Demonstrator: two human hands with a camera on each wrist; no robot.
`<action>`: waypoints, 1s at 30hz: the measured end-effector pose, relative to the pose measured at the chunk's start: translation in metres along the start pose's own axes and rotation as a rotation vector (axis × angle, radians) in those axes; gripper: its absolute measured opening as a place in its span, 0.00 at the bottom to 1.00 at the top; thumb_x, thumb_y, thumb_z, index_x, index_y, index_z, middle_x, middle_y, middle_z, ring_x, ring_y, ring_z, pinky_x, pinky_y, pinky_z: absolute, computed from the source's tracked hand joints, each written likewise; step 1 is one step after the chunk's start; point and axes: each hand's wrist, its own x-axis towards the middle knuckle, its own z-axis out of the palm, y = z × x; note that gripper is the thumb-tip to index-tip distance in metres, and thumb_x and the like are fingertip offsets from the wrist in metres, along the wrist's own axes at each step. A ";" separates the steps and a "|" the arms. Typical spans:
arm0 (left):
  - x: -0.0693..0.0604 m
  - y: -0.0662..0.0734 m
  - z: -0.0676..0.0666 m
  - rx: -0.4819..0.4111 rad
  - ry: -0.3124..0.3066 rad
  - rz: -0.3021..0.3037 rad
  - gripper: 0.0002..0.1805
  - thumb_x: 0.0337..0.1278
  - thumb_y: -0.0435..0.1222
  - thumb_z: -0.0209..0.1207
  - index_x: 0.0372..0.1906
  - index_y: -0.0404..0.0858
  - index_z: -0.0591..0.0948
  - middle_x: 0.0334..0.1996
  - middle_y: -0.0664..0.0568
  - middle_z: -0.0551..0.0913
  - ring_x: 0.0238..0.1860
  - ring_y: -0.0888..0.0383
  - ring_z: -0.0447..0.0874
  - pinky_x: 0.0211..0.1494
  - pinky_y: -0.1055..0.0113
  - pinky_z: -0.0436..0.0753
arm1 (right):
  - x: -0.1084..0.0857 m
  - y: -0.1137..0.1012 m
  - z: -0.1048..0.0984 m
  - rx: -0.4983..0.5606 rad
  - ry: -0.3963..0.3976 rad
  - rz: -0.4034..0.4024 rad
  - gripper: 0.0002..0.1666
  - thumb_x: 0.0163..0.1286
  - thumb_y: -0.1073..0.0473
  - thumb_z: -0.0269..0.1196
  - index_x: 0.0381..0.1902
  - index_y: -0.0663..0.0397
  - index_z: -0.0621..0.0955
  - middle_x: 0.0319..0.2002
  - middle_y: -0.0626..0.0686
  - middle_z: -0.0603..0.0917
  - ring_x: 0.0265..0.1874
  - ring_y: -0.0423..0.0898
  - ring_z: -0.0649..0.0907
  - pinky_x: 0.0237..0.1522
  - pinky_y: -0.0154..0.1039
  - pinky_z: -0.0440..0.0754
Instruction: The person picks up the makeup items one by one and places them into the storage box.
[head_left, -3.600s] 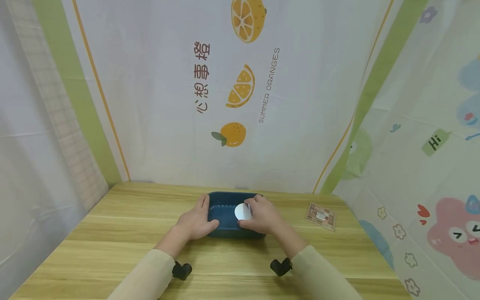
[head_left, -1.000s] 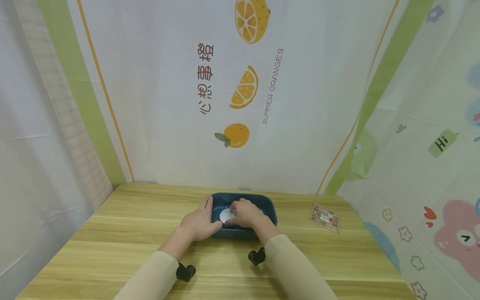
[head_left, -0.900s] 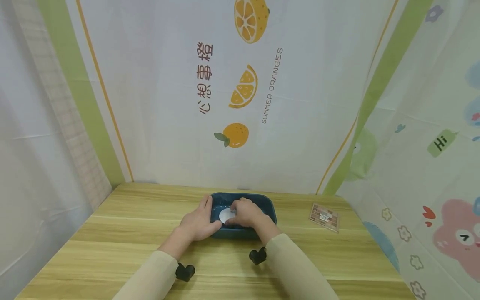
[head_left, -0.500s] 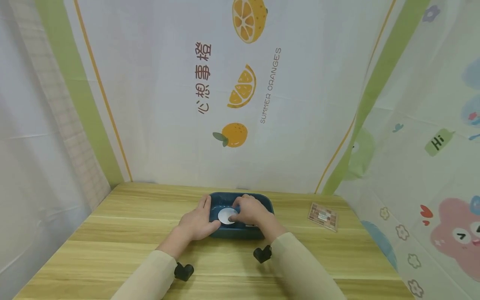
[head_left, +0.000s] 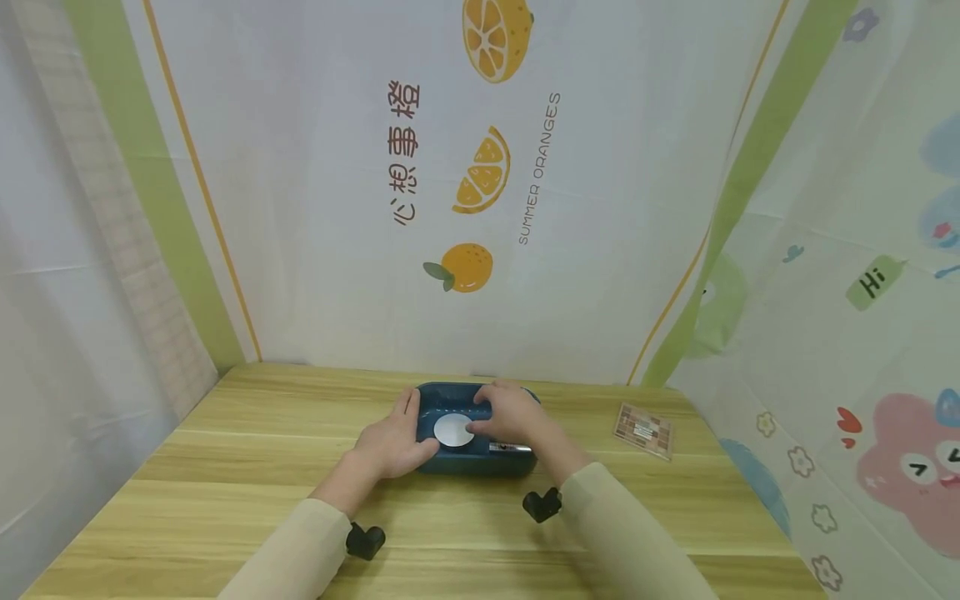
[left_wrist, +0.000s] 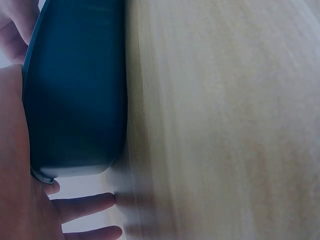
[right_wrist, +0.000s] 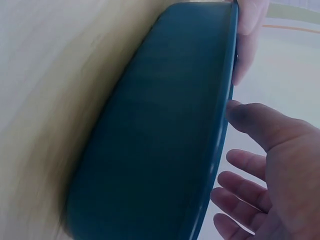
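A dark blue rectangular box (head_left: 476,465) stands on the table. Inside its left half lies a round white disc (head_left: 453,430), its exact kind unclear. My left hand (head_left: 392,442) spans the box's left end, thumb at the near rim; in the left wrist view its straight fingers (left_wrist: 85,206) extend outside the end wall. Over the right half is my right hand (head_left: 517,414), thumb tip at the disc's right edge. The right wrist view shows its loosely bent fingers (right_wrist: 242,192) holding nothing. A slim silver tube (head_left: 510,448) lies in the box, partly hidden by that hand.
On the right of the wooden table (head_left: 225,475) lies a flat square palette (head_left: 643,431) in brown and pinkish shades. A white curtain (head_left: 322,317) printed with oranges hangs behind the table's back edge, and another patterned curtain (head_left: 795,350) hangs at the right.
The right hand first carried the disc leftward within the box, then let go and drew back right. The silver tube has come into view. The left hand keeps its place.
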 end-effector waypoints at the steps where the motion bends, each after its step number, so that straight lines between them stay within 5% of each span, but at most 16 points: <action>1: 0.000 0.000 0.000 0.000 0.001 0.001 0.57 0.65 0.54 0.57 0.88 0.25 0.50 0.89 0.32 0.50 0.55 0.40 0.90 0.31 0.57 0.82 | -0.001 0.001 -0.001 0.006 0.010 -0.003 0.31 0.72 0.40 0.74 0.65 0.50 0.86 0.67 0.56 0.85 0.67 0.57 0.83 0.70 0.57 0.81; 6: 0.000 0.000 0.000 0.005 -0.002 0.002 0.57 0.65 0.54 0.56 0.88 0.25 0.49 0.89 0.33 0.50 0.61 0.38 0.89 0.37 0.54 0.85 | -0.004 0.010 -0.005 0.058 0.049 -0.013 0.31 0.72 0.43 0.75 0.65 0.54 0.86 0.65 0.58 0.85 0.64 0.58 0.84 0.69 0.57 0.83; 25: 0.002 -0.002 0.003 -0.017 -0.009 -0.020 0.58 0.63 0.54 0.54 0.89 0.27 0.47 0.90 0.35 0.48 0.41 0.47 0.88 0.25 0.59 0.71 | -0.018 0.043 -0.030 0.105 0.123 0.078 0.32 0.74 0.44 0.73 0.68 0.54 0.84 0.69 0.59 0.83 0.71 0.59 0.81 0.74 0.59 0.78; 30: 0.001 -0.002 0.002 -0.016 -0.001 -0.013 0.58 0.63 0.53 0.55 0.89 0.27 0.48 0.90 0.35 0.49 0.46 0.45 0.89 0.26 0.59 0.73 | -0.023 0.054 -0.031 0.099 0.135 0.072 0.34 0.75 0.44 0.72 0.71 0.55 0.82 0.70 0.60 0.81 0.67 0.59 0.82 0.71 0.59 0.81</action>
